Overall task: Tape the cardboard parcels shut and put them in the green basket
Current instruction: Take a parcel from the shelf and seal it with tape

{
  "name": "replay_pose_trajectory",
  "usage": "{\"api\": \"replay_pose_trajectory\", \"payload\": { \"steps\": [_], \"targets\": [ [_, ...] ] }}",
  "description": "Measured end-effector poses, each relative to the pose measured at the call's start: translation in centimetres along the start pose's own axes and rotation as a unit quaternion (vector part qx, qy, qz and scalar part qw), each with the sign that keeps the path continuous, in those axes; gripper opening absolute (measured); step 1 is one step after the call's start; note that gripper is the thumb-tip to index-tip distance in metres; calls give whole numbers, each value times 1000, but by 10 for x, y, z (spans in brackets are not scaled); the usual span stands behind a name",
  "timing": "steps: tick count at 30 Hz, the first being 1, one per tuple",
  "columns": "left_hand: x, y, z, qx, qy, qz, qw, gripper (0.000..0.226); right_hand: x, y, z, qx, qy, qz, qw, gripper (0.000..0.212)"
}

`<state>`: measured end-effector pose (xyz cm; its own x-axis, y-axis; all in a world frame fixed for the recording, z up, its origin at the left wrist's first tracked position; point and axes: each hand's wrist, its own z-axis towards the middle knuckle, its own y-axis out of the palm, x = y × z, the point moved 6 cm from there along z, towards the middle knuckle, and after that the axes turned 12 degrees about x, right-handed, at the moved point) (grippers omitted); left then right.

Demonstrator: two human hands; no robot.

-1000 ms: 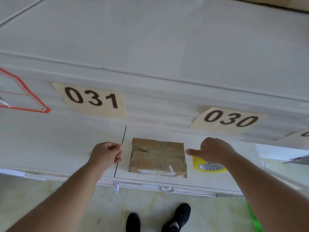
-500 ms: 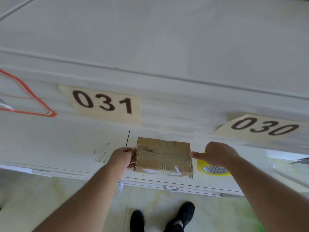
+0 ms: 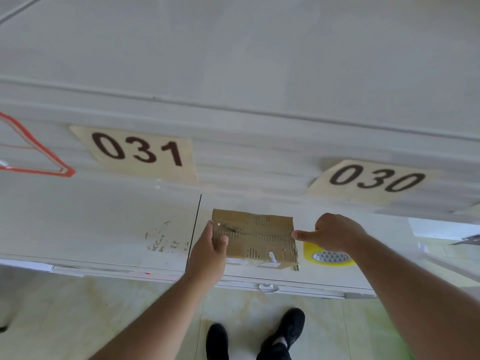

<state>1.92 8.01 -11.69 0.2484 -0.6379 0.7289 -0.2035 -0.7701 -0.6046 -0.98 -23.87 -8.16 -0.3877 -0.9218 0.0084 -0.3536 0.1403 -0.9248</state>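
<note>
At the far left of the white bench [image 3: 78,224], part of a red-outlined shape [image 3: 39,162] is marked on the surface. Next to it a tan label printed "031" [image 3: 137,152] is stuck flat near the back. Nearer the front edge there is a patch of grey scuff marks [image 3: 163,237], and just right of that a thin dark seam [image 3: 194,229] runs from back to front across the benchtop.

The left hand [image 3: 210,250] reaches in over the front edge and grips the left end of the cardboard parcel [image 3: 257,237]: the thumb lies on the top face and the fingers wrap the left side. The parcel is flat and worn, its outer paper torn away in strips so the corrugation shows, with white label scraps along its near edge. It lies on the bench close to the front, just right of the seam.

The right hand [image 3: 335,232] meets the parcel's right edge with its thumb tip pressed there while the other fingers are curled; whether they hold anything beneath cannot be made out. Directly under and beside this hand sits a yellow tape roll [image 3: 327,255], lying flat just right of the parcel. Farther back on the right is a second tan label, "030" [image 3: 376,178].

Below the bench edge, two black shoes [image 3: 259,336] stand on the pale tiled floor [image 3: 78,307].
</note>
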Motion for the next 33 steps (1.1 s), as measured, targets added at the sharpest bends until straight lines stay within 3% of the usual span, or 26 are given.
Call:
{"api": "replay_pose_trajectory", "payload": {
  "steps": [6, 9, 11, 13, 14, 16, 18, 20, 27, 30, 33],
  "targets": [
    [-10, 2, 7, -113, 7, -60, 992, 40, 2, 2, 0, 14, 5, 19, 1000, 85],
    [-18, 0, 10, -144, 0, 51, 988, 56, 2, 2, -3, 18, 12, 29, 999, 83],
    [-12, -13, 12, -19, 93, 219, 971, 71, 3, 2, -4, 20, 17, 39, 999, 82],
    [19, -9, -1, 96, 260, 282, 918, 65, 5, 3, -4, 20, 20, 46, 999, 81],
    [39, 3, -11, 85, 336, 266, 900, 66, 6, 3, -4, 21, 20, 50, 998, 81],
    [65, 39, -31, -35, 417, 282, 863, 76, 6, 4, -4, 22, 20, 56, 998, 80],
    [68, 73, -41, -114, 425, 354, 825, 86, 6, 5, -3, 23, 22, 56, 998, 80],
    [64, 89, -44, -103, 428, 389, 809, 95, 6, 7, -1, 23, 23, 54, 998, 80],
    [71, 96, -46, -31, 428, 373, 823, 95, 8, 13, 4, 9, 17, 49, 999, 82],
    [87, 93, -34, -44, 363, 422, 829, 104, 9, 17, 5, -14, 16, 40, 999, 84],
    [120, 100, -22, -61, 339, 486, 803, 112, 10, 23, 5, -32, 18, 33, 999, 88]
  ]
}}
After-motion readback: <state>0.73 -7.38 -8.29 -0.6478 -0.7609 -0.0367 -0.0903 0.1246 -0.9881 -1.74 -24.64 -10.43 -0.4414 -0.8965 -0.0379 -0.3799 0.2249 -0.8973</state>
